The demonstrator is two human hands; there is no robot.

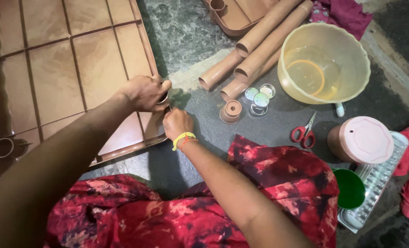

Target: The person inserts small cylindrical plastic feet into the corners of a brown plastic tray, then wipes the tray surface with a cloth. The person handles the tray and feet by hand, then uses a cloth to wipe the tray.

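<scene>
Left hand (pixel 144 93) fingers curled, gripping corner socket of brown shelf panel (pixel 66 69) at its right edge. Right hand (pixel 177 123) fingers pressed together beside socket. Keep panel steady, press straight. Tubes (pixel 259 41) nearby.

Near the hands lie two brown shelf panels (pixel 66 69), four brown tubes (pixel 264 41), one translucent bowl (pixel 324 62), one pair of red scissors (pixel 304 132), one green funnel (pixel 350 188) — and three small round caps (pixel 261 98).
</scene>
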